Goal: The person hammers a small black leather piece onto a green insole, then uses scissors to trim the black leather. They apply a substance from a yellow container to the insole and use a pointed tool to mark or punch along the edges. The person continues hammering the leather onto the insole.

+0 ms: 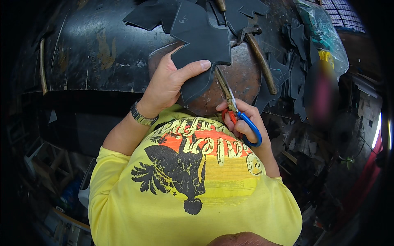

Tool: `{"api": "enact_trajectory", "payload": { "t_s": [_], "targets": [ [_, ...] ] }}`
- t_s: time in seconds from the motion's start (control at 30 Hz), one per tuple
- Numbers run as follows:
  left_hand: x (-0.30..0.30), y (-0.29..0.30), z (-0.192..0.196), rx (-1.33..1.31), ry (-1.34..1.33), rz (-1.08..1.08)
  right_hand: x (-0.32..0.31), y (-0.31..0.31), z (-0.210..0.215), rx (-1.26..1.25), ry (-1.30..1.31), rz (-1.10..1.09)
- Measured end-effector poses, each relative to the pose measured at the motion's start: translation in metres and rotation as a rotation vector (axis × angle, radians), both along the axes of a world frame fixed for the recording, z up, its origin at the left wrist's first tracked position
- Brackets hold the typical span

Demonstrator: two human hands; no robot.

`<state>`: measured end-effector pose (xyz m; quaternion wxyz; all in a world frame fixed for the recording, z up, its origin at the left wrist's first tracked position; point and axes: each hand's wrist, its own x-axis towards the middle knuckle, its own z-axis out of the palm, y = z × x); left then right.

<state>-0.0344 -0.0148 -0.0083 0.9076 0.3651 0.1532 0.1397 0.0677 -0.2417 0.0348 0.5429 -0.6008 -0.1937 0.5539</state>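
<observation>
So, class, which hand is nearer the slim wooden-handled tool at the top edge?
The left hand: it is below and left of the wooden-handled tool. The right hand, holding scissors, is farther below.

I have a flat black sheet (203, 41), notched along its outline, in the left hand (174, 76); in the right hand (253, 114), my red-and-blue-handled scissors (230, 102) slant up-left, tips beside the sheet's edge.

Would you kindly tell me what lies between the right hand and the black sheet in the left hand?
In the head view, the scissor blades span it, from the right hand to the black sheet.
</observation>
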Motion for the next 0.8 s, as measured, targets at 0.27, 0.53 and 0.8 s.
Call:
{"api": "enact_trajectory", "payload": {
  "t_s": [0.27,0.53,0.8],
  "targets": [
    [0.0001,-0.0012,-0.0004,0.041,0.012,-0.016,-0.0044,0.0006,-0.0016,-0.01,-0.042,-0.001],
    [-0.0003,-0.0007,-0.0002,-0.023,0.004,-0.017,-0.0045,-0.0007,-0.0071,0.018,0.007,-0.021],
    [0.0002,0.0014,-0.002,-0.083,0.01,-0.032,-0.0062,-0.0005,-0.0091,-0.016,0.025,-0.039]
  ]
}}
